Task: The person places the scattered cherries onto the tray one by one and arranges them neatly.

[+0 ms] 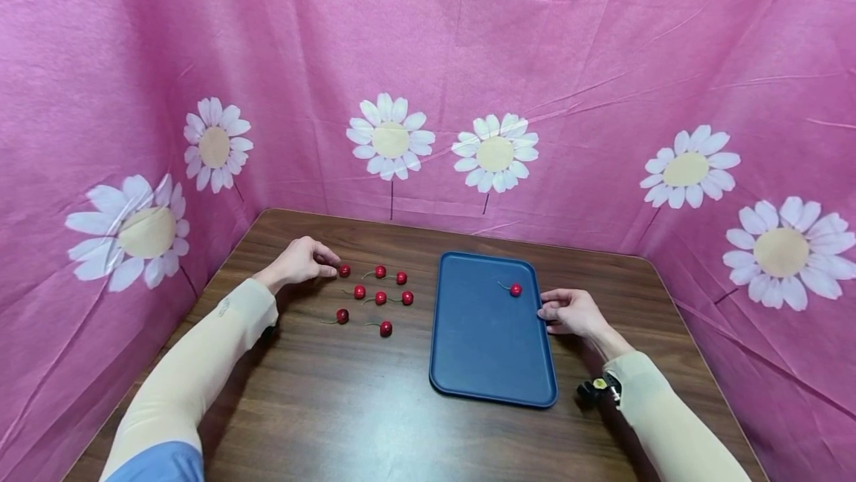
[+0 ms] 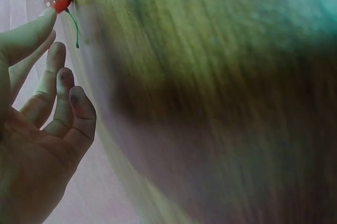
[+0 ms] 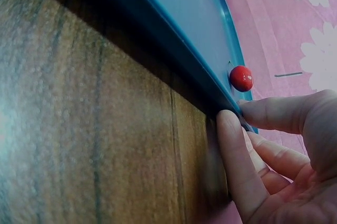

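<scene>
My left hand [image 1: 301,262] pinches a red cherry [image 1: 344,271] between thumb and index finger at the back left of the group. In the left wrist view the same cherry [image 2: 58,0] sits at the thumb tip, its green stem hanging free and the other fingers loosely bent. My right hand [image 1: 572,313] grips the right rim of a dark blue tray [image 1: 491,348], with the thumb at the top of the rim in the right wrist view. One cherry [image 1: 516,290] with a stem lies on the tray near that hand.
Several more stemmed cherries [image 1: 380,298] lie loosely spread on the brown wooden table [image 1: 321,400], left of the tray. A pink curtain [image 1: 428,36] with printed daisies hangs along the table's back and sides. A small black and yellow device [image 1: 597,387] sits by the right wrist.
</scene>
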`<state>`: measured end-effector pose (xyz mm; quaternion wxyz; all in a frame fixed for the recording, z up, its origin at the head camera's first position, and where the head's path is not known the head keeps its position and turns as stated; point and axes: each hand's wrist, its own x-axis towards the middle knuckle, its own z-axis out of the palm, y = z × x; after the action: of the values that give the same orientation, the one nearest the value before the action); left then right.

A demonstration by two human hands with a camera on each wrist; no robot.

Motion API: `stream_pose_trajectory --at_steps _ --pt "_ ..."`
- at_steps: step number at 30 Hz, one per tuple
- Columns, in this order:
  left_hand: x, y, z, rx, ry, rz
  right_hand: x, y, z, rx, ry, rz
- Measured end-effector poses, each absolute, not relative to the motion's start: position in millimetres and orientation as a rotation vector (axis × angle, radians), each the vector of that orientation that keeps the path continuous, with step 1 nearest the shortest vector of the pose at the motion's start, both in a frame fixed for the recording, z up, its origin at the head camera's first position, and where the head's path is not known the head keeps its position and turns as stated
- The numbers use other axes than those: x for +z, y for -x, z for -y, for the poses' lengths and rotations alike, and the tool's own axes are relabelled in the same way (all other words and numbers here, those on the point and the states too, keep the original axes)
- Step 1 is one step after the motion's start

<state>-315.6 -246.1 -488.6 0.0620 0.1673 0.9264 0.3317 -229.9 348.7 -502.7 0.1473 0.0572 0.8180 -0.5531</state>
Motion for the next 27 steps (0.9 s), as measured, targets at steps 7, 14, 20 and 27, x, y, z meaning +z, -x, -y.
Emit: stream_pose_trajectory --at_steps 7,14,20,27 --pt "-495.0 321.2 245.0 0.977 -0.502 -2.801 -503.0 229.8 -347.5 -1.586 -0.169 -2.357" --pt "-497.3 322.9 244.3 0.944 -0.507 -2.817 -503.7 230.1 -347.9 -1.593 -0.166 -2.347" --pt "-498.6 324.2 242.2 0.917 -0.509 -2.815 -503.1 230.3 -348.8 -1.593 -0.167 -2.346" --pt "-498.9 324.2 240.7 0.951 -0.556 -2.804 -502.9 229.9 -348.5 -1.599 -0.177 -2.350"
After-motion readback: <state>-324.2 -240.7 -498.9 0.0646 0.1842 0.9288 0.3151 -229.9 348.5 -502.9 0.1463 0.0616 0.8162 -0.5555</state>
